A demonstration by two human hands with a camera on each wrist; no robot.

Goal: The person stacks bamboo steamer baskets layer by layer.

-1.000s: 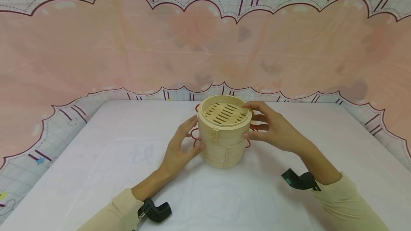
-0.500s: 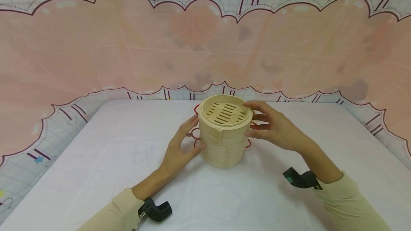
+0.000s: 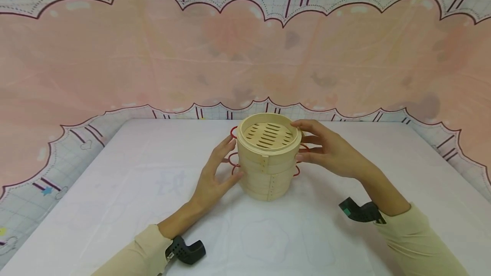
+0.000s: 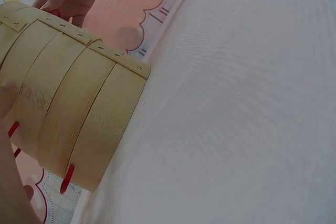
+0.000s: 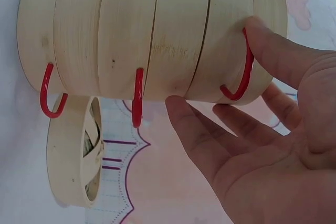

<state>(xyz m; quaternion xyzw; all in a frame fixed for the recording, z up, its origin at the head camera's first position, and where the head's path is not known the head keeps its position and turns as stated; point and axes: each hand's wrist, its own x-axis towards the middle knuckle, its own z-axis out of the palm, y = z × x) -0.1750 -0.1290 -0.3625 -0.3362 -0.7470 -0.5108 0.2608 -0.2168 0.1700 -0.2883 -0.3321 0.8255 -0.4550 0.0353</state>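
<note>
A stacked bamboo steamer (image 3: 267,169) stands on the white table, its slotted top facing up. Red loop handles stick out on both sides. My left hand (image 3: 212,173) holds it from the left, thumb against the near side and the other fingers reaching round behind. My right hand (image 3: 331,148) grips the upper tier from the right, a finger at the top rim and the thumb lower on the side. In the right wrist view that thumb lies at the upper red handle (image 5: 245,66). The left wrist view shows the steamer's seams (image 4: 79,35) with small staples.
Behind the stack, seen only in the right wrist view, a round bamboo lid (image 5: 65,153) with a woven top lies on the table. White cloth (image 3: 172,208) covers the tabletop. A pink patterned backdrop (image 3: 172,67) hangs behind its far edge.
The stapled seam on the upper tier has shifted right, nearly over the lower seam, as the right hand turns that tier. The right thumb has slid slightly right; the left hand has barely moved.
</note>
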